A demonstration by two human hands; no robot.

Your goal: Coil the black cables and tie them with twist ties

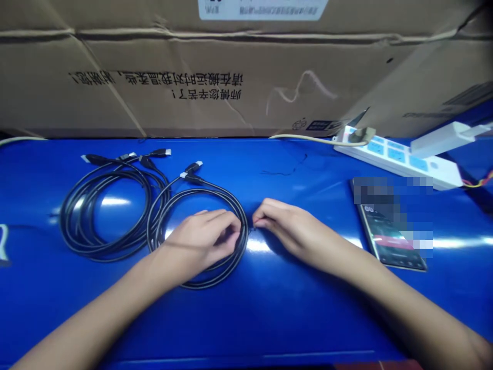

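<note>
A black cable (215,191) lies in a round coil on the blue table, its plugs (192,177) at the coil's upper edge. My left hand (206,236) reaches over this coil, thumb and fingers closed on its right side. Just to the right, my right hand (285,223) is closed in a pinch at a thin black tie (250,229), which shows as a short dark strand by the coil. Most of the tie is hidden by the fingertips. More coiled black cables (67,226) lie to the left, touching or overlapping the first coil, with their plugs at the top.
A large cardboard box (269,67) stands along the back of the blue table (246,324). On the right are a phone (393,231) and a white power strip (400,154) with plugs in it. Loose dark strands (285,172) lie behind my right hand.
</note>
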